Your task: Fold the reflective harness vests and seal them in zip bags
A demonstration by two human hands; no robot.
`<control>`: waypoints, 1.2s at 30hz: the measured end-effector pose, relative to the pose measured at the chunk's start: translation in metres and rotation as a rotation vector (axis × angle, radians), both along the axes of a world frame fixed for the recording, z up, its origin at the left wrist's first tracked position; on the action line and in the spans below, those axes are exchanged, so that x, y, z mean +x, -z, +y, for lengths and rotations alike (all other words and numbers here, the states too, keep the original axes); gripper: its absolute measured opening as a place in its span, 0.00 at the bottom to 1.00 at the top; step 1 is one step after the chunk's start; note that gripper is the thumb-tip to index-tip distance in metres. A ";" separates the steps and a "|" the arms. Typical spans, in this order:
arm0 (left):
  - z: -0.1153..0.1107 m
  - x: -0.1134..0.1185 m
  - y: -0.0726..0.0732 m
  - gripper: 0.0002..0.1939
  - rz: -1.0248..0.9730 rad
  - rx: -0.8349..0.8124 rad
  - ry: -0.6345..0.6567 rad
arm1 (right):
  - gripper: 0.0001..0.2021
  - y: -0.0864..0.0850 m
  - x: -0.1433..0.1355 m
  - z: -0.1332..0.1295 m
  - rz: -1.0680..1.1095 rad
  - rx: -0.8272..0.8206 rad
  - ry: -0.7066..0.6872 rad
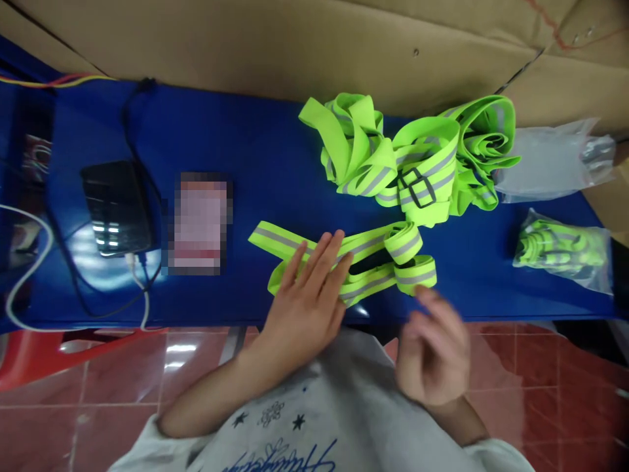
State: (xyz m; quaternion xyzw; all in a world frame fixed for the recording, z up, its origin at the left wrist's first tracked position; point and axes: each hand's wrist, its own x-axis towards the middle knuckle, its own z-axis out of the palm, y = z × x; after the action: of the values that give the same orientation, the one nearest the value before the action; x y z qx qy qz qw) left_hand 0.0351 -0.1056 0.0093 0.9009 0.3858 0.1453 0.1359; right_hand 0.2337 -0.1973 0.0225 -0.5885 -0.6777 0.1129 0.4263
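A neon-yellow reflective strap (369,246) with a grey stripe lies near the table's front edge, its right-hand ends wound into two small rolls (415,274). Pressed flat over the strap's left part is my left hand (309,288), fingers spread and nothing gripped. My right hand (435,347) hovers just below the lower roll, fingers partly curled and smeared by motion; whether it touches the roll cannot be told. Behind the strap sits a heap of loose reflective straps (354,144), with a black buckle (417,187) showing on one of them.
On the blue table (265,151) at left are a black device (118,208) with cables and a blurred-out rectangular item (200,223). At right lie clear plastic bags (545,160) and a bagged strap (563,252). Cardboard boxes (246,46) stand along the back.
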 end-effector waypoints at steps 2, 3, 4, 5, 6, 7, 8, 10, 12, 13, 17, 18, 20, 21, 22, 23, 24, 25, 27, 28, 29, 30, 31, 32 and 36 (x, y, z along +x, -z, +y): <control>-0.009 0.018 0.008 0.30 0.010 0.019 -0.036 | 0.33 -0.003 -0.019 0.014 -0.033 -0.053 -0.284; -0.013 0.024 0.014 0.30 0.040 0.021 -0.065 | 0.32 -0.002 -0.025 0.022 -0.084 -0.103 -0.347; -0.015 0.028 0.021 0.30 0.068 0.005 -0.073 | 0.32 0.001 -0.028 0.029 -0.157 -0.165 -0.357; -0.016 0.029 0.028 0.30 0.079 -0.008 -0.056 | 0.31 0.005 -0.029 0.036 -0.244 -0.213 -0.320; -0.016 0.027 0.033 0.30 0.087 -0.018 -0.038 | 0.31 0.009 -0.026 0.040 -0.335 -0.242 -0.246; -0.016 0.024 0.037 0.31 0.089 -0.020 -0.018 | 0.29 0.013 -0.020 0.042 -0.421 -0.260 -0.154; -0.014 0.018 0.040 0.32 0.090 -0.012 -0.001 | 0.28 0.016 -0.012 0.043 -0.494 -0.270 -0.054; -0.009 0.004 0.042 0.32 0.101 0.017 0.030 | 0.25 0.020 0.013 0.039 -0.569 -0.273 0.123; -0.003 -0.011 0.040 0.32 0.105 0.041 0.095 | 0.23 0.021 0.042 0.033 -0.551 -0.258 0.257; 0.000 -0.017 0.038 0.32 0.105 0.045 0.136 | 0.23 0.019 0.056 0.029 -0.531 -0.240 0.318; 0.003 -0.026 0.017 0.31 0.139 0.012 0.155 | 0.22 0.004 0.075 0.008 -0.434 -0.136 0.544; 0.001 -0.021 0.012 0.31 0.144 0.001 0.122 | 0.24 0.000 0.067 0.003 -0.386 -0.121 0.538; -0.007 -0.006 0.004 0.32 0.113 -0.002 0.097 | 0.31 -0.007 0.036 -0.005 -0.282 -0.088 0.366; -0.012 0.004 0.004 0.31 0.077 0.001 0.090 | 0.34 -0.007 0.018 -0.006 -0.245 -0.086 0.192; -0.015 0.014 0.007 0.32 0.057 -0.006 0.089 | 0.34 -0.005 0.001 -0.005 -0.201 -0.054 -0.002; -0.018 0.023 0.012 0.33 0.051 0.009 0.077 | 0.33 -0.001 -0.014 -0.002 -0.169 -0.059 -0.184; -0.020 0.029 0.019 0.34 0.068 0.014 0.035 | 0.33 0.005 -0.026 0.003 -0.175 -0.117 -0.311; -0.021 0.034 0.026 0.34 0.096 0.003 0.016 | 0.35 0.013 -0.032 0.008 -0.211 -0.204 -0.351; -0.020 0.036 0.039 0.36 0.130 -0.022 0.020 | 0.35 0.028 -0.030 0.019 -0.316 -0.354 -0.228; -0.019 0.034 0.042 0.37 0.136 -0.032 0.025 | 0.33 0.033 -0.023 0.023 -0.361 -0.399 -0.117; -0.018 0.031 0.044 0.37 0.136 -0.036 0.028 | 0.32 0.036 -0.014 0.025 -0.405 -0.418 -0.006; -0.017 0.028 0.044 0.37 0.134 -0.036 0.023 | 0.30 0.037 -0.003 0.025 -0.453 -0.416 0.090; -0.016 0.025 0.043 0.38 0.134 -0.034 0.018 | 0.30 0.036 0.008 0.024 -0.506 -0.398 0.164; -0.015 0.022 0.041 0.38 0.132 -0.028 0.015 | 0.29 0.034 0.019 0.023 -0.562 -0.373 0.216; -0.012 0.016 0.037 0.39 0.121 -0.029 0.023 | 0.26 0.030 0.067 0.014 -0.650 -0.370 0.408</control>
State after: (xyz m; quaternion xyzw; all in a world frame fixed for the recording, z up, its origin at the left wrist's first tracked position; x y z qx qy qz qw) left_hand 0.0515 -0.1179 -0.0279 0.9103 0.3851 0.0835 0.1270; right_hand 0.3004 -0.1832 -0.0076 -0.7820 -0.6149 -0.0453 0.0912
